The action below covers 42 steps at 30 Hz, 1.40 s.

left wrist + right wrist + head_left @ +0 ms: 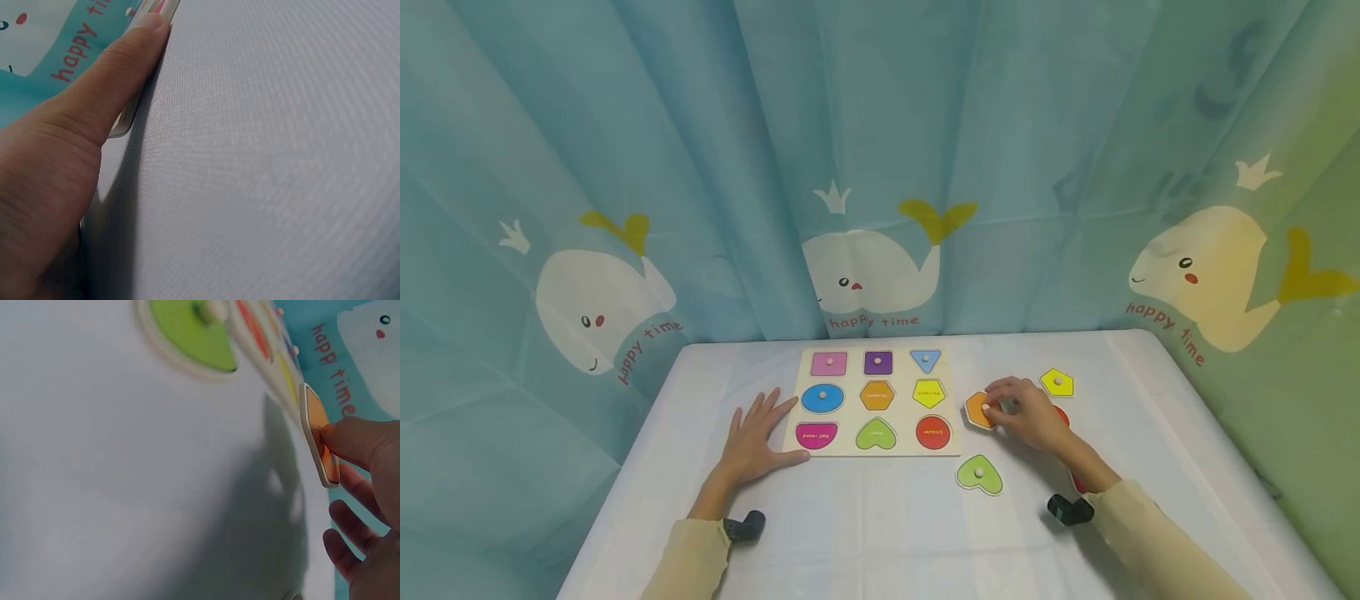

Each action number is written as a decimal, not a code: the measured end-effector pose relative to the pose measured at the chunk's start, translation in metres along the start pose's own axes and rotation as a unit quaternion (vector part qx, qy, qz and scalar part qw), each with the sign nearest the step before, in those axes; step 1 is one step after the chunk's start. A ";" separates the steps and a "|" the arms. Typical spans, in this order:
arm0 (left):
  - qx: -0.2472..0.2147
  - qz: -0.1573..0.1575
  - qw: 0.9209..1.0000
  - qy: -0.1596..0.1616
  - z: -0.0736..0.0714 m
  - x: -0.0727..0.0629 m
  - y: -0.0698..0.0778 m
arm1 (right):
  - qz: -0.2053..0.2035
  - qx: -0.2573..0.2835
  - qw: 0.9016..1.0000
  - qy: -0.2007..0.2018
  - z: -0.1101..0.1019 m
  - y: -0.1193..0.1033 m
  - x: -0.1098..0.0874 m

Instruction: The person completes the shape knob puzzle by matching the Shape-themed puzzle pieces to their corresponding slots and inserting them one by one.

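Observation:
My right hand (1028,414) pinches the knob of an orange hexagon puzzle piece (317,434), just right of the white puzzle board (850,417). In the right wrist view the piece is tilted and raised off the tabletop, its shadow below. My left hand (754,442) lies spread at the board's left edge, the thumb (128,65) on its near corner. Knobbed pieces fill the pink, purple, light blue triangle and blue oval spots. The orange hexagon spot (877,396), and the yellow, magenta, green and red ones, show printed words.
A green heart piece (979,474) lies near the board's right front corner. Farther right sits a yellow pentagon piece (1057,382). Red pieces (1062,415) are partly hidden under the right hand and forearm. A whale-print curtain (880,167) hangs behind the white table (865,525).

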<state>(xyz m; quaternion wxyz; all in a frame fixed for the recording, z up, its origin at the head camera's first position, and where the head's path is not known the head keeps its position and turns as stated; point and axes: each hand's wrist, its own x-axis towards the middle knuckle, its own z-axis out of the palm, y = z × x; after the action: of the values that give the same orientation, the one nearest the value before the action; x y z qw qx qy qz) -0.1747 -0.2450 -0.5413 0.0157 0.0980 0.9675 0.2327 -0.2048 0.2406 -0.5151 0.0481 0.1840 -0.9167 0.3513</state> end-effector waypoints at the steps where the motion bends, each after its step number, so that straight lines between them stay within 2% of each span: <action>1: 0.001 0.002 1.000 0.001 0.000 0.000 0.000 | -0.001 0.004 1.000 -0.001 0.000 -0.002 0.003; 9: 0.001 -0.001 1.000 0.000 -0.001 -0.001 0.002 | -0.016 0.034 0.999 -0.003 0.005 -0.027 0.024; 20: -0.003 0.001 1.000 0.003 -0.001 -0.002 0.002 | -0.014 0.062 0.998 0.011 0.029 -0.058 0.052; 30: 0.001 -0.001 1.000 0.004 -0.001 -0.002 0.004 | 0.021 0.093 0.995 0.004 0.054 -0.076 0.069; 42: 0.003 -0.003 1.000 0.003 -0.001 -0.002 0.003 | -0.015 0.136 0.991 0.003 0.088 -0.083 0.083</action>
<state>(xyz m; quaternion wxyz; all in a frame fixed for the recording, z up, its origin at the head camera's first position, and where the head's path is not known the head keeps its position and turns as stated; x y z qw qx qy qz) -0.1719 -0.2429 -0.5394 0.0137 0.0941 0.9686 0.2297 -0.2478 0.1002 -0.5112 0.0311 0.2018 -0.8573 0.4726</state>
